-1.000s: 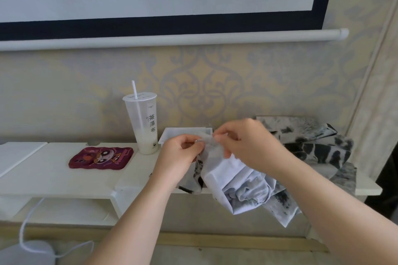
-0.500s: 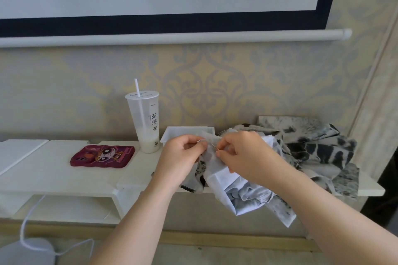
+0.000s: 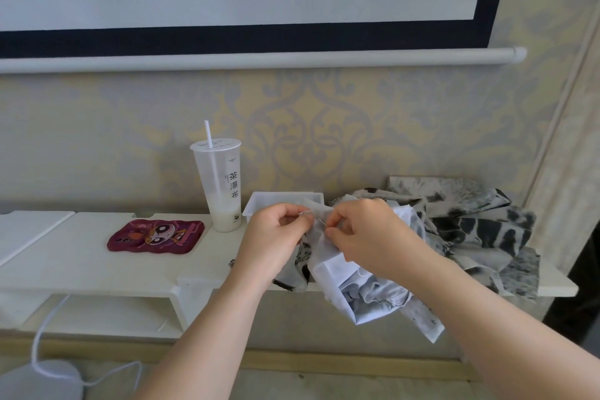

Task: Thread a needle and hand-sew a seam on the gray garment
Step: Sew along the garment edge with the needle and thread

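The gray garment (image 3: 337, 273) hangs in a bunch over the front edge of the white shelf (image 3: 97, 269), its upper fold lifted between my hands. My left hand (image 3: 276, 237) pinches that fold at its left side. My right hand (image 3: 367, 234) pinches a thin needle (image 3: 320, 221) that lies slanted across the fold, its tip toward my left fingers. I cannot make out the thread.
A tall plastic cup with a straw (image 3: 219, 185) stands left of my hands, a small white box (image 3: 279, 204) behind them. A red cartoon phone case (image 3: 156, 235) lies further left. Patterned gray-black cloth (image 3: 467, 224) is heaped on the right. A cable (image 3: 48, 351) trails on the floor.
My right hand has dropped from above the fold to its right side, and the needle now shows between my hands. The view has shifted slightly.
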`<state>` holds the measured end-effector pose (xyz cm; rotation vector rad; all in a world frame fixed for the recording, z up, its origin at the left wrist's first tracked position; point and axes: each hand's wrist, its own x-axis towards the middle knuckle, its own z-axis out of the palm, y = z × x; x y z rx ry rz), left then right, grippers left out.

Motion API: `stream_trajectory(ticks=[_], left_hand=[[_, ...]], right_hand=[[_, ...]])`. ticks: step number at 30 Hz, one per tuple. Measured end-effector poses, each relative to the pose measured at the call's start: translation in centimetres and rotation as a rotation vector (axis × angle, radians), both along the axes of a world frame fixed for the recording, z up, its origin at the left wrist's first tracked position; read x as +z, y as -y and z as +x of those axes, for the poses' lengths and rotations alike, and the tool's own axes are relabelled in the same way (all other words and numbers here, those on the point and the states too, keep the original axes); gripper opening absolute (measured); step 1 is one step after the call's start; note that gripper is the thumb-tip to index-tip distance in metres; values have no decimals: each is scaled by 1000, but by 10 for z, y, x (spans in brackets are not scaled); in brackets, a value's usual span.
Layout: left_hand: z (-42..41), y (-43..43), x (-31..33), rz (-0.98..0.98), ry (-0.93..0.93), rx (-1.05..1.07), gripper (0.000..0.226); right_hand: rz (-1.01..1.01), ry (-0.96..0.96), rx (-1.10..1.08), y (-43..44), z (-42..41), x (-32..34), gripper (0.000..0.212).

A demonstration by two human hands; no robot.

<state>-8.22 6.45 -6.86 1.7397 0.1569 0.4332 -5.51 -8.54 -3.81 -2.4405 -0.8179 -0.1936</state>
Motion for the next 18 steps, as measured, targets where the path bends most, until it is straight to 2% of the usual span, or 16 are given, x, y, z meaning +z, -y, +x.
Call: stream_trajectory(ticks=[10, 14, 16, 18], left_hand=[[2, 0, -2, 34, 34, 7, 12], [-1, 4, -4, 129, 123, 27, 17], [-3, 8, -6, 144, 160, 22, 20], [-5, 11, -6, 129, 177, 12, 21]], right_hand=[[-6, -14, -9, 0, 0, 0, 14], [14, -47, -30, -3, 3, 0, 12], [94, -79, -38, -7, 5, -2, 6], [220, -133, -37, -9, 6, -3, 13]])
